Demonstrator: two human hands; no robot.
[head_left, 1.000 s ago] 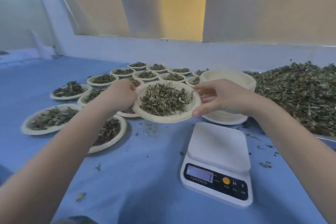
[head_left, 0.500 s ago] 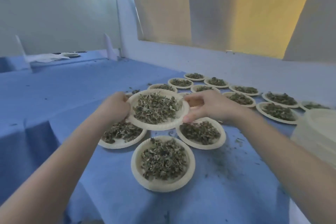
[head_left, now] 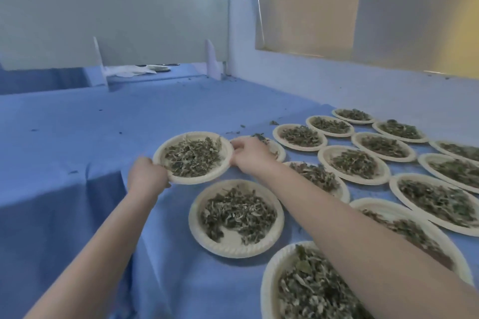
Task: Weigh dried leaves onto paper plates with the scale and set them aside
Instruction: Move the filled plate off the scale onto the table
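Note:
A paper plate (head_left: 166, 149) heaped with dried leaves (head_left: 193, 156) sits low over the blue cloth at the left end of the plate group. My left hand (head_left: 146, 173) grips its near left rim. My right hand (head_left: 247, 153) pinches its right rim. Whether the plate touches the cloth is unclear. The scale is out of view.
Several filled paper plates lie to the right and in front, the nearest one (head_left: 199, 230) just below the held plate. The blue cloth (head_left: 77, 137) stretches open to the left and back. A white wall (head_left: 337, 85) borders the far side, with dividers and white items at the back left.
The view swung left and the scale left the frame. Both hands carried the filled plate leftwards past the other plates and lowered it towards the cloth at the group's left end.

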